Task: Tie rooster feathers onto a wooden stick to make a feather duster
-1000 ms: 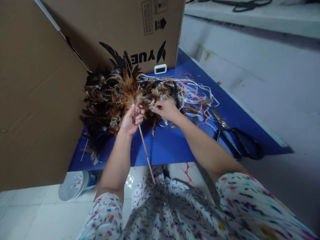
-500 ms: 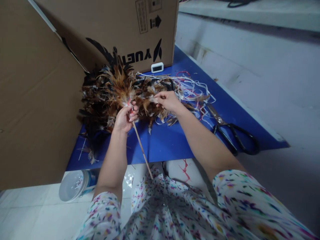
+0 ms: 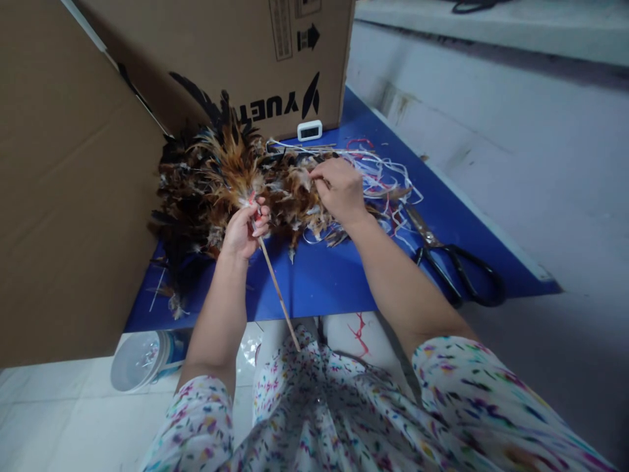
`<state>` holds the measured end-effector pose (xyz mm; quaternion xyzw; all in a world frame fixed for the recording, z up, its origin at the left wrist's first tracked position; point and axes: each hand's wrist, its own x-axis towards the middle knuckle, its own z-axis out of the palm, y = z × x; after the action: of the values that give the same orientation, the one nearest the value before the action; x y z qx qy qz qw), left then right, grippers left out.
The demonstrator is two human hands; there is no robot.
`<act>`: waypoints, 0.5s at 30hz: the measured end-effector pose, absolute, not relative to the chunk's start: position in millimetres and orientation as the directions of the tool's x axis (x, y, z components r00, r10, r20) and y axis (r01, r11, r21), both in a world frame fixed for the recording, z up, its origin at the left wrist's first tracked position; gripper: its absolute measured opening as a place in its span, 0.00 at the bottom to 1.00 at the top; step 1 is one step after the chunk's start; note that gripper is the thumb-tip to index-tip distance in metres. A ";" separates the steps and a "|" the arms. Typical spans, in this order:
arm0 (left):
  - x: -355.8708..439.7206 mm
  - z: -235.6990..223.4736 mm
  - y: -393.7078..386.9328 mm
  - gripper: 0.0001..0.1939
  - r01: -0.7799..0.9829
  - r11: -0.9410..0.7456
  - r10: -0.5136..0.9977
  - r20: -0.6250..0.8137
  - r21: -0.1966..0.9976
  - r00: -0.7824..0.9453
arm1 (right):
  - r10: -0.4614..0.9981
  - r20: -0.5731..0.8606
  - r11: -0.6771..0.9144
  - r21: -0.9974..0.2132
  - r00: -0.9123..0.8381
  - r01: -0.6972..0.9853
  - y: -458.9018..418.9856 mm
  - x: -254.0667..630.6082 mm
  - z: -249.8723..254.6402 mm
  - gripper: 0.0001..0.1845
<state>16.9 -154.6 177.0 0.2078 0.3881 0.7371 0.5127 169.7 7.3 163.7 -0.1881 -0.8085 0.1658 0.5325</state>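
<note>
My left hand is closed around a thin wooden stick, just under a tuft of brown and black feathers bound to its upper end. Red and white strands show at the binding, by my thumb. The stick's bare end slants down toward my lap. My right hand is at the loose pile of brown and pale feathers, its thumb and fingers bent together over it. What lies between those fingertips is too small to make out. Behind my left hand, dark feathers are heaped up.
Black-handled scissors rest at the right of the blue tabletop, near tangled white and red strips. A small white digital display stands before a large cardboard box. Below left is a plastic bucket.
My right hand has moved slightly up and right over the feather pile, its back now turned more toward me. My left hand keeps its grip on the stick, almost unmoved.
</note>
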 end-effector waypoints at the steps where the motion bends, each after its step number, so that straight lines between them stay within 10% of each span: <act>1: 16.9 177.0 -154.4 0.05 -0.594 -0.173 0.915 -0.094 0.786 -0.391 | 0.463 0.803 0.885 -0.444 -0.375 0.141 6.7 169.9 162.7 0.10; 7: 17.5 177.9 -154.4 0.05 -0.574 -0.170 0.901 -0.110 0.801 -0.419 | 0.654 0.697 0.737 -0.675 -0.296 0.037 8.6 164.1 163.6 0.05; 15: 14.8 174.0 -154.1 0.05 -0.583 -0.175 0.913 -0.090 0.793 -0.397 | 0.919 0.018 -0.119 -0.940 -0.393 -0.321 11.4 159.1 165.8 0.06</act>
<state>14.8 -154.1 174.0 0.2100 0.3936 0.7372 0.5074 159.1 11.4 165.8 -0.3100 -0.4828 0.6807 0.4555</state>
